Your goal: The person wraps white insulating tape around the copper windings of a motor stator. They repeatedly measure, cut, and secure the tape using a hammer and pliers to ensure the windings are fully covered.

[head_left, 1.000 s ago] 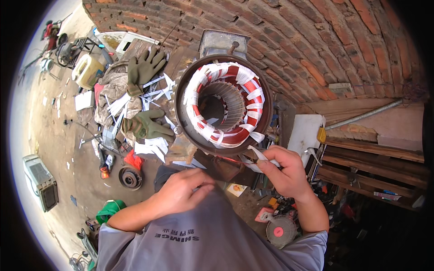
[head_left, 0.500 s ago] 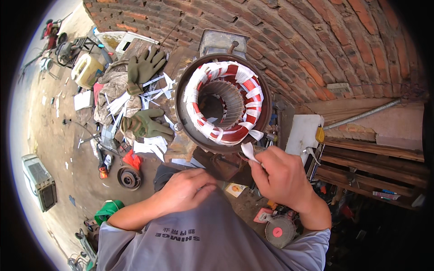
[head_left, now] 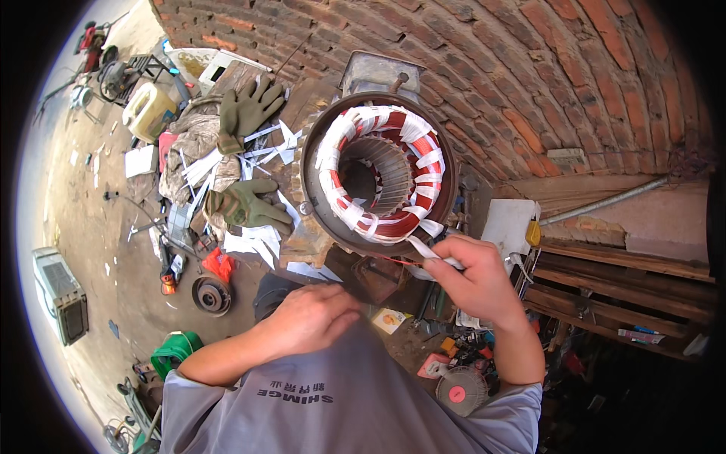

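A motor stator [head_left: 387, 178] stands in front of me inside a round, rusty metal housing [head_left: 321, 216]. Its red winding ring [head_left: 393, 227] is wrapped in white tape, with bare red patches between the wraps. From the ring's lower right edge a loose white tape end [head_left: 418, 246] runs to my right hand [head_left: 475, 271], whose fingers are closed on it. A thin red strand shows just left of that hand. My left hand [head_left: 314, 316] rests against my grey shirt, fingers loosely bent and thumb apart, with nothing visible in it.
Two green gloves [head_left: 253, 204] and white paper strips [head_left: 253, 246] lie left of the housing. A brick wall [head_left: 484, 91] rises behind. Wooden shelving [head_left: 620, 276] stands at the right. A round fan [head_left: 460, 390], a green container [head_left: 175, 353] and a yellowish jug [head_left: 149, 113] are around me.
My right hand has moved slightly right and up, drawing the tape out straighter from the winding. The left hand stays against the shirt. The whole view has shifted a little.
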{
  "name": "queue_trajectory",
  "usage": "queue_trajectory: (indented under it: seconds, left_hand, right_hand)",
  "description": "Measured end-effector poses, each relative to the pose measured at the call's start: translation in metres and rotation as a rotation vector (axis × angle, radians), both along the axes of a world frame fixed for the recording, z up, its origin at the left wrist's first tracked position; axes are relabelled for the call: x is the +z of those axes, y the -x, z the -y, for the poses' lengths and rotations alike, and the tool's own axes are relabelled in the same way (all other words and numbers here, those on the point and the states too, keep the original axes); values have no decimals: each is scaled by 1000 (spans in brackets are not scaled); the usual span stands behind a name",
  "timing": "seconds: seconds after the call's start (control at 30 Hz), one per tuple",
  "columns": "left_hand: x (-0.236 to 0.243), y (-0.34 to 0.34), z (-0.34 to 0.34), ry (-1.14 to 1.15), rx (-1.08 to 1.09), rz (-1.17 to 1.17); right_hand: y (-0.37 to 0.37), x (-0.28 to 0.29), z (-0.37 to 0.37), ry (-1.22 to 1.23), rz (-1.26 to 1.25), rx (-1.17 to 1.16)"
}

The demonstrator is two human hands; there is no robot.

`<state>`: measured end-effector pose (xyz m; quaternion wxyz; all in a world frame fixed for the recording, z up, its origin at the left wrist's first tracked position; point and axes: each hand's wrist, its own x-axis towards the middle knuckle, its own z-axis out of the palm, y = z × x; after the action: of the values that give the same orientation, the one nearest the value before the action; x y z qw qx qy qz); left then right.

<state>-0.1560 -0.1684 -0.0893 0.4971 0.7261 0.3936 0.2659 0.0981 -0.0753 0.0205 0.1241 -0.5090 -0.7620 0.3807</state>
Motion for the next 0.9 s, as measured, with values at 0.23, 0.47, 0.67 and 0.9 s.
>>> queue_trajectory:
  seconds: [0.23, 0.47, 0.67, 0.9]
  left_hand:
    - [3, -3, -3, -6, -35, -52]
    - [-6, -6, 0, -40, -49, -36]
    - [27, -2, -18, -32, 19, 55]
    - [81, -23, -113, -373, -58, -285]
  right_hand:
    - [20, -3, 12, -350, 269, 117]
    - [24, 24, 20, -473, 393, 213]
    - [19, 31, 24, -589, 398, 304]
    - [3, 14, 27, -668, 351, 281]
